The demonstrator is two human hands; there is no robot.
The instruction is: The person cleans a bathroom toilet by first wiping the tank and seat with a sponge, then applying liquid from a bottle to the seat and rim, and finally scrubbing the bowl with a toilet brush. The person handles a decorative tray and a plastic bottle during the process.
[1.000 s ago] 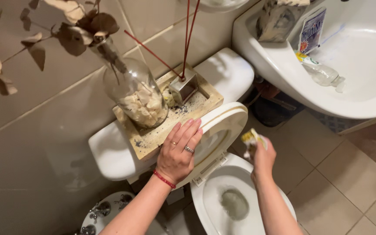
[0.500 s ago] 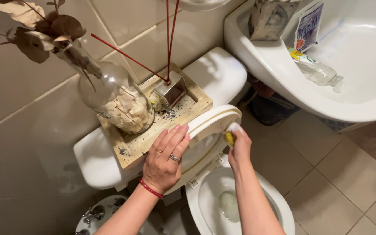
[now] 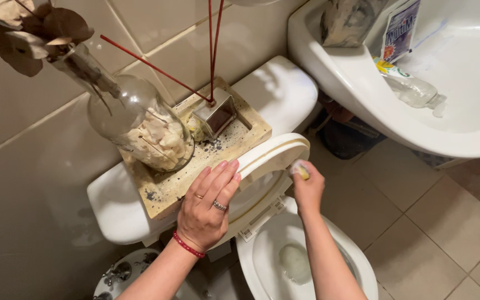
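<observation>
- The right hand, pinching a small yellow sponge, has moved from above the bowl to the raised white plastic toilet seat's right edge.
- The left hand stays spread flat on the seat, bracing it upright for wiping.

Bare forearms, a red cord bracelet on the left wrist, two rings on its fingers

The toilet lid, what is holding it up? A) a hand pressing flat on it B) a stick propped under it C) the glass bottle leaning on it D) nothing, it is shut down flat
A: the left hand lies flat with spread fingers against the raised toilet lid, while the right hand holds a yellow sponge at the lid's edge.
</observation>
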